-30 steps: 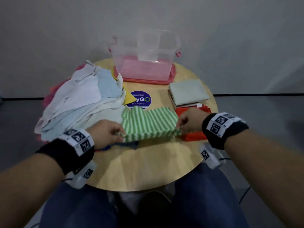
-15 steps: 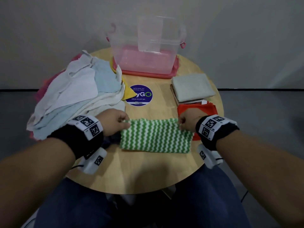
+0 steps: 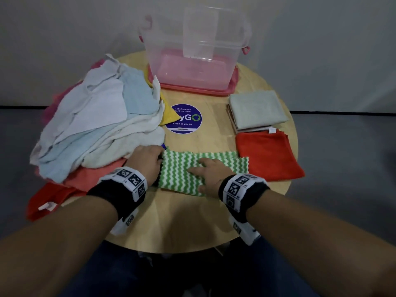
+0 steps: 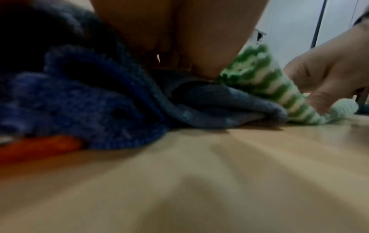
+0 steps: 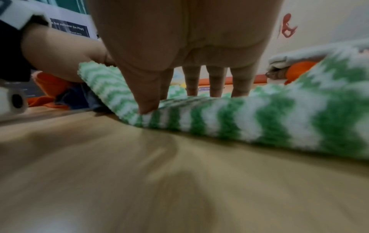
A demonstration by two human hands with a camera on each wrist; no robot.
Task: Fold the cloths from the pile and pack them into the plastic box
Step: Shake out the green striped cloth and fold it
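A green-and-white zigzag cloth (image 3: pixel 216 161) lies folded into a long strip on the round wooden table (image 3: pixel 192 221), in front of me. My left hand (image 3: pixel 159 160) pinches its left edge, which is lifted slightly off the table in the right wrist view. My right hand (image 3: pixel 203 169) lies flat on the middle of the cloth (image 5: pixel 259 119), its straight fingers (image 5: pixel 216 85) pressing down. The unfolded pile (image 3: pixel 100 125) of white, pale blue, pink and red cloths sits at the left. The clear plastic box (image 3: pixel 192 56) stands open at the back on its pink lid.
A folded grey cloth (image 3: pixel 257 109) and a folded orange cloth (image 3: pixel 267 155) lie at the right. A blue round sticker (image 3: pixel 185 118) marks the table's middle. A dark blue cloth (image 4: pixel 99 102) lies under my left hand at the pile's edge.
The cloth came down flat on the table. My right hand let go of its right corner and moved left onto its middle, fingers flat. My left hand stayed at the left edge.
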